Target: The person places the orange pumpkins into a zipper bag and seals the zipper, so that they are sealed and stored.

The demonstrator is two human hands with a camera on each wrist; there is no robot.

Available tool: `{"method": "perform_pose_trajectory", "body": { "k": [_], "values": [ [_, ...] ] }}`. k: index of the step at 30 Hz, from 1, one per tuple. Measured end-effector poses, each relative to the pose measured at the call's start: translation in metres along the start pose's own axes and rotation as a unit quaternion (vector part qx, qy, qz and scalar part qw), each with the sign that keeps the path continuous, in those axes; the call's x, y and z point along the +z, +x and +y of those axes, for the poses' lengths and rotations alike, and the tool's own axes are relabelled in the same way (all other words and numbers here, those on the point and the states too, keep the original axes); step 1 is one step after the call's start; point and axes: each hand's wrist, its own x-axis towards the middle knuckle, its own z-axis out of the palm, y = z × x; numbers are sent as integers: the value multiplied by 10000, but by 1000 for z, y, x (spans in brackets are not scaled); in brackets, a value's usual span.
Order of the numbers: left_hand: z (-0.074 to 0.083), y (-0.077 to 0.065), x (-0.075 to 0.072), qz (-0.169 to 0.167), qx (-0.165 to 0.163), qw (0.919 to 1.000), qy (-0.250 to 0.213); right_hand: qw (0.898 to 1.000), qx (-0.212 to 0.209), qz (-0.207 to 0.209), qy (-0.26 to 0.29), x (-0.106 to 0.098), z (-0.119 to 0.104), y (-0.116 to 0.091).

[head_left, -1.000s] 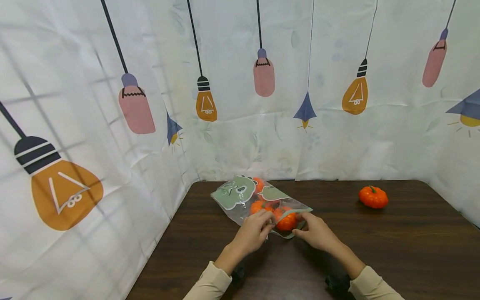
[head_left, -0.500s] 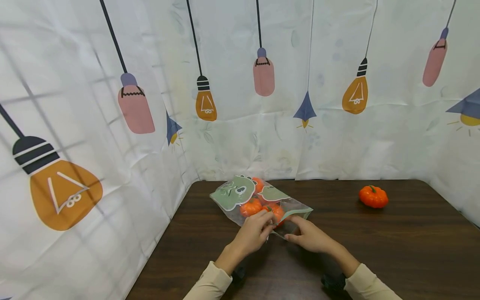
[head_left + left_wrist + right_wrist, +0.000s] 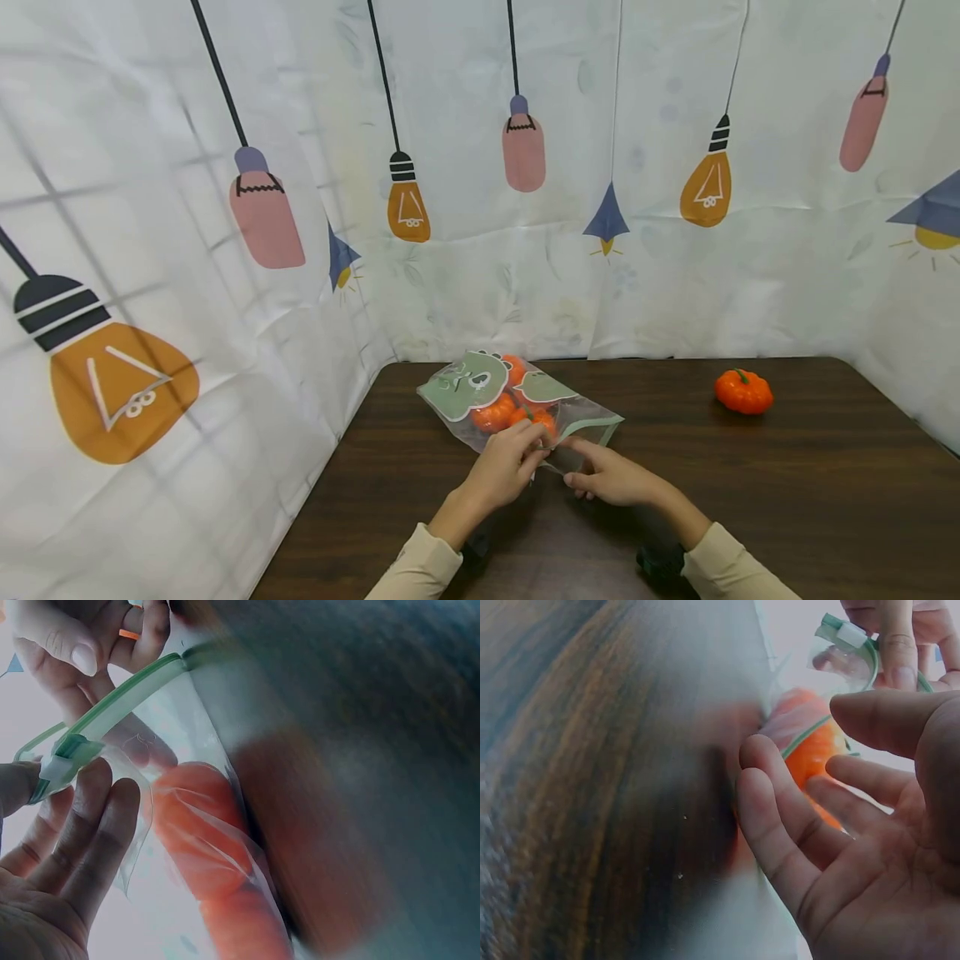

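Note:
A clear zip bag (image 3: 581, 406) with green animal prints lies on the table, several small orange pumpkins (image 3: 492, 413) inside it. My left hand (image 3: 501, 468) pinches the mouth edge near the white-and-green slider (image 3: 70, 759), thumb against its fingers. At the bag's opening, my right hand (image 3: 621, 478) has its fingers loosely extended and grips nothing. One right finger reaches through the mouth, its tip at the nearest pumpkin (image 3: 202, 825), seen through the plastic in the left wrist view. The green seal strip (image 3: 124, 694) arches over that finger.
Another orange pumpkin (image 3: 743, 392) sits alone on the dark wooden table (image 3: 840, 483), back right. A white curtain (image 3: 480, 292) printed with lamps hangs behind the table and along its left side.
The pumpkin nearest the mouth has moved left, deeper into the bag. My right hand has shifted left with it, fingers now lower at the opening; the left hand stays at the edge.

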Motion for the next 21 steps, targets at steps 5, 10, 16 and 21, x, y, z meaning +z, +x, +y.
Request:
{"method": "perform_pose_trajectory", "body": {
  "k": [5, 10, 16, 21],
  "values": [
    [1, 0, 0, 8, -30, 10000, 43, 10000, 37, 19, -47, -6, -2, -2],
    [1, -1, -1, 46, -59, 10000, 65, 9998, -44, 8, -215, -23, -6, -9],
    [1, 0, 0, 139, -74, 9998, 87, 9996, 16, 51, -290, -54, -5, -22],
    [0, 0, 0, 138, -37, 9998, 148, 9987, 100, 448, -214, -81, -1, -36]
  ]
}}
